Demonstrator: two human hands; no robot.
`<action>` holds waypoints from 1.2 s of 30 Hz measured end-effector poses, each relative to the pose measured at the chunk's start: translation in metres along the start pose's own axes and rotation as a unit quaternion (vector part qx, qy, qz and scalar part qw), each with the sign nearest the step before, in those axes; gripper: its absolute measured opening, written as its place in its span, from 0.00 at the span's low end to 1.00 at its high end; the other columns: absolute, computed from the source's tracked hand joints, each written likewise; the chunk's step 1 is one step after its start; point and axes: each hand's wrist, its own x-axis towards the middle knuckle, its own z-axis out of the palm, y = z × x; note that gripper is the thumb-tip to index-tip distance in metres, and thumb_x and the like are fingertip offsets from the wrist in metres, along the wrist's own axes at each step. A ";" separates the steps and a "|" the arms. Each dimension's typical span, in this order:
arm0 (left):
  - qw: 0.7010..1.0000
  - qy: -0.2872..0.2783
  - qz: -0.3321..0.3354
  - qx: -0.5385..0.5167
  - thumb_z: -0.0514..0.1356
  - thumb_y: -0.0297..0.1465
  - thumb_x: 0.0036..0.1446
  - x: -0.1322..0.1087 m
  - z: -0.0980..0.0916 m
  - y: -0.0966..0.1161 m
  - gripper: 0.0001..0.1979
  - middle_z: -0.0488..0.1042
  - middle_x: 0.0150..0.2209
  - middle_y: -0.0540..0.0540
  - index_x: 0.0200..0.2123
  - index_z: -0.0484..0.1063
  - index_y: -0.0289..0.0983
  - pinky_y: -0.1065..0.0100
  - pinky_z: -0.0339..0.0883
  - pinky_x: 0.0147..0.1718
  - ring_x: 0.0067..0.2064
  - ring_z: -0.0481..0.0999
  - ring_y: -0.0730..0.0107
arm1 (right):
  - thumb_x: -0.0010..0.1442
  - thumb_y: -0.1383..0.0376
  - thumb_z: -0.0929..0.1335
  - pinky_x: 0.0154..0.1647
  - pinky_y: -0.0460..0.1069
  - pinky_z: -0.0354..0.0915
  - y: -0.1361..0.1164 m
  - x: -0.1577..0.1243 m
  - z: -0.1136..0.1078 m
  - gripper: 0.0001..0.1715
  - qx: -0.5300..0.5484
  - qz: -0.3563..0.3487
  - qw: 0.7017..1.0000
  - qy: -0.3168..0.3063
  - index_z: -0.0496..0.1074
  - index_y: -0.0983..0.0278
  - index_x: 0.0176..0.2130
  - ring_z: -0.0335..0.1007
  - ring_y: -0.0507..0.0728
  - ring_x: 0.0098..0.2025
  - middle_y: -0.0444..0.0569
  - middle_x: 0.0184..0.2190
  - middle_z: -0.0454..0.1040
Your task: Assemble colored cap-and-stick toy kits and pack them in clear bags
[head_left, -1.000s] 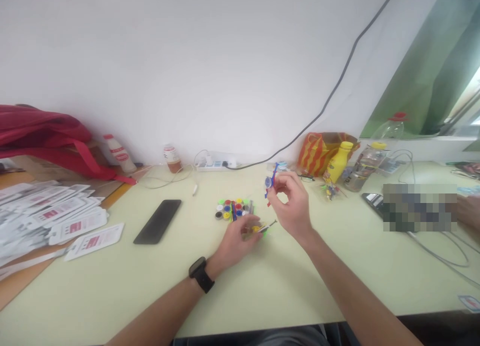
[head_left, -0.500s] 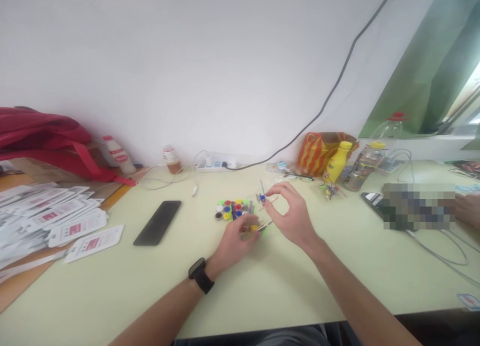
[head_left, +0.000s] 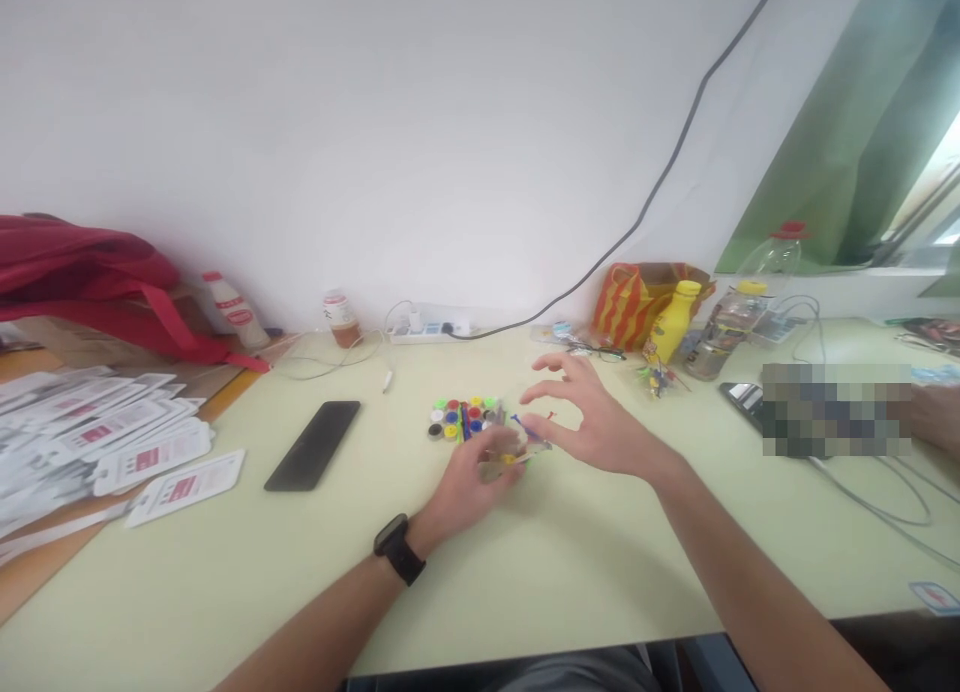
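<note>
A: Where is the small blue piece (head_left: 516, 418) lying?

B: It is lying just beside the thumb of your right hand (head_left: 592, 422); whether the 2 are touching, I cannot tell. A tiny red piece (head_left: 551, 414) is showing through the gap of that hand.

A: And how are your fingers standing?

B: On the right, thumb and fingers are standing apart, visibly gripping nothing. On your left hand (head_left: 466, 479) they are curving around a yellow piece (head_left: 510, 459); if they are gripping it, I cannot tell.

A: What care is this handling asking from you?

B: In my judgement, such thin pieces are asking for 2 fingertips, light pressure, and a steady left hand. The coloured caps (head_left: 450, 432) are sitting very near, so a wide sweep is risking a knock.

A: And farther out?

B: A black phone (head_left: 313, 446) is lying well apart on your left; a yellow bottle (head_left: 673, 324) is standing behind, to your right.
</note>
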 end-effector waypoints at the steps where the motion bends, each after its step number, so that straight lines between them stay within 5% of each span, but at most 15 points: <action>1: 1.000 -0.010 -0.001 -0.002 0.65 0.35 0.64 0.000 0.000 0.001 0.18 0.79 0.53 0.42 0.56 0.72 0.41 0.58 0.73 0.52 0.53 0.79 0.56 | 0.67 0.50 0.70 0.65 0.64 0.60 -0.002 0.001 -0.004 0.13 -0.007 0.000 0.999 -0.034 0.80 0.54 0.44 0.54 0.67 0.68 0.51 0.62 0.64; 10: 1.000 -0.006 -0.012 0.004 0.63 0.37 0.65 0.000 0.004 0.001 0.17 0.81 0.49 0.42 0.55 0.73 0.39 0.61 0.74 0.43 0.46 0.80 0.58 | 0.68 0.59 0.68 0.62 0.67 0.60 -0.022 0.033 -0.005 0.11 -0.057 -0.035 0.982 -0.176 0.81 0.58 0.37 0.57 0.67 0.65 0.52 0.59 0.68; 19: 0.999 0.028 -0.010 0.023 0.65 0.38 0.64 -0.001 0.002 0.000 0.17 0.80 0.53 0.41 0.54 0.75 0.40 0.56 0.73 0.50 0.54 0.79 0.54 | 0.70 0.57 0.66 0.53 0.56 0.63 -0.020 0.031 -0.040 0.15 -0.052 -0.026 0.990 -0.126 0.80 0.59 0.37 0.65 0.61 0.52 0.50 0.47 0.71; 27: 0.998 0.033 0.009 0.054 0.64 0.36 0.64 0.000 0.003 0.001 0.14 0.82 0.47 0.43 0.51 0.76 0.40 0.58 0.73 0.47 0.47 0.80 0.57 | 0.70 0.61 0.67 0.47 0.57 0.60 -0.038 0.027 -0.023 0.18 -0.128 -0.058 0.972 -0.186 0.77 0.62 0.29 0.63 0.61 0.47 0.51 0.39 0.72; 31: 0.998 0.028 0.008 0.053 0.63 0.36 0.64 -0.001 0.003 -0.002 0.15 0.80 0.51 0.43 0.52 0.75 0.41 0.59 0.73 0.46 0.49 0.79 0.57 | 0.69 0.59 0.68 0.44 0.53 0.62 -0.034 0.030 -0.035 0.13 -0.061 -0.026 0.991 -0.115 0.79 0.60 0.35 0.67 0.58 0.44 0.48 0.38 0.75; 36: 0.997 0.037 0.000 0.064 0.64 0.36 0.63 -0.002 0.004 -0.001 0.15 0.81 0.50 0.43 0.53 0.76 0.41 0.60 0.73 0.44 0.47 0.79 0.58 | 0.67 0.61 0.68 0.35 0.50 0.60 -0.036 0.032 -0.048 0.13 -0.096 0.035 0.981 -0.166 0.80 0.60 0.33 0.70 0.56 0.35 0.47 0.33 0.78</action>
